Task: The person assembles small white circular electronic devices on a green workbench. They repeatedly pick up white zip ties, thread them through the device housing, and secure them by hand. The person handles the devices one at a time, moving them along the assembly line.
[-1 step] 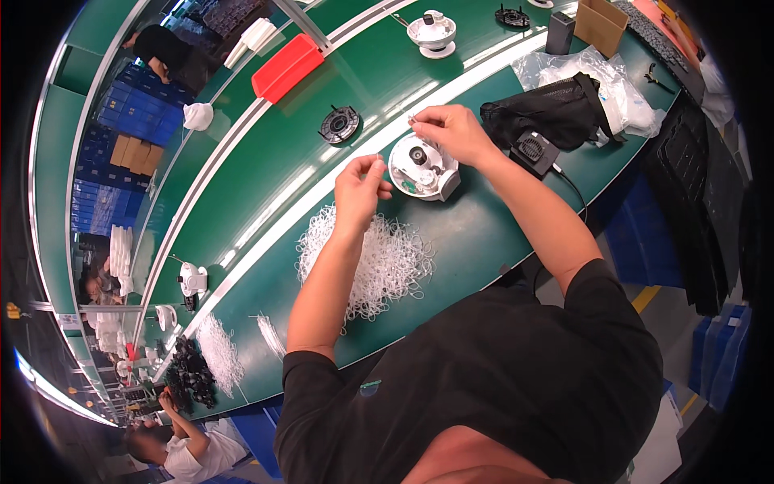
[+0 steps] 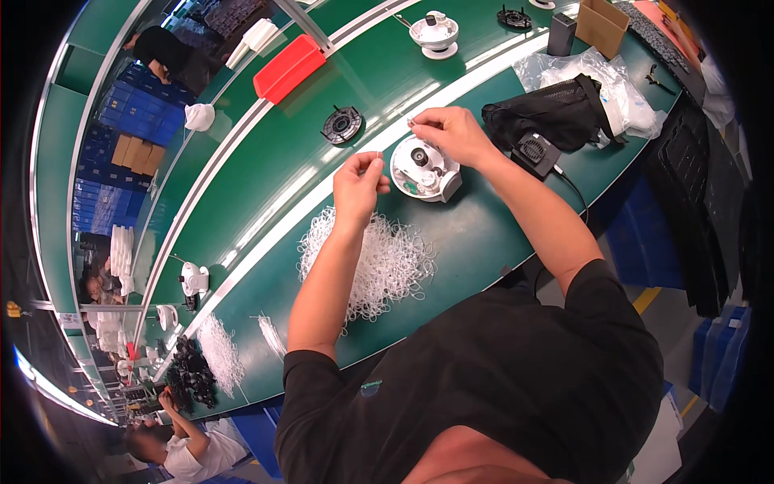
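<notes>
A white round camera unit (image 2: 442, 187) with a black lens lies face up on the green bench, its inside showing. Beside its left edge hovers my left hand (image 2: 359, 189), thumb and forefinger pinched together; what sits between the tips is too small to make out. At the unit's upper edge my right hand (image 2: 453, 133) pinches a tiny piece, also too small to name. Below my left hand spreads a heap of thin white loops (image 2: 391, 262), partly hidden by my left forearm.
On the conveyor beyond are a black round base (image 2: 342, 125), another white camera unit (image 2: 435, 32) and a red bin (image 2: 289, 69). A black bag (image 2: 540, 113) and a small black fan device (image 2: 534, 152) with a cable lie at right. A co-worker (image 2: 201, 448) sits at lower left.
</notes>
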`<state>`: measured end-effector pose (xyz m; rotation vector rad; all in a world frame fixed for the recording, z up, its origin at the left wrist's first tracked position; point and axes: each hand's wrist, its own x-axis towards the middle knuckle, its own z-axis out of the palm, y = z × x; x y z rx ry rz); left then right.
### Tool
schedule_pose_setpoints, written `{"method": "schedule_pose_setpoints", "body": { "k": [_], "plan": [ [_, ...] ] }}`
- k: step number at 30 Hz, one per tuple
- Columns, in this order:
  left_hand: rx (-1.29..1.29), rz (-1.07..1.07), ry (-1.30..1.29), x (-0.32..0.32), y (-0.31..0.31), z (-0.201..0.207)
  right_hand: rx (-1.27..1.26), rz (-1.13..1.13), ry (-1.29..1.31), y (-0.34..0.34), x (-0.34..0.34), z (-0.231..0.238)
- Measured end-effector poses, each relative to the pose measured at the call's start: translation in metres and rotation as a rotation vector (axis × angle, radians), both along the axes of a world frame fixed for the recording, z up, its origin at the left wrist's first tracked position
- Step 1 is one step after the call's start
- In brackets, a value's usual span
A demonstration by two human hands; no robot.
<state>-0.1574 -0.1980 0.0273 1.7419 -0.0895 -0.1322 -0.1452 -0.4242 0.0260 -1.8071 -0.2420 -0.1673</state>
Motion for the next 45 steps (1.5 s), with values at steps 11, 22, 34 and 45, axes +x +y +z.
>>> {"method": "schedule_pose_setpoints", "body": {
  "k": [11,22,34,45],
  "plan": [
    [-0.393,-0.027,-0.039,0.031,-0.023,0.016,-0.253,-0.044,-0.175,0.009,0.005,0.007],
    [-0.38,-0.126,-0.013,0.036,-0.026,0.006,-0.283,0.001,-0.208,0.009,0.005,0.008],
    [-0.015,-0.123,-0.062,0.033,-0.031,0.006,-0.179,0.093,-0.09,0.004,0.003,0.012],
    [0.276,-0.115,-0.197,0.028,-0.036,0.009,-0.126,-0.016,-0.227,0.015,0.007,0.0]
  ]
}}
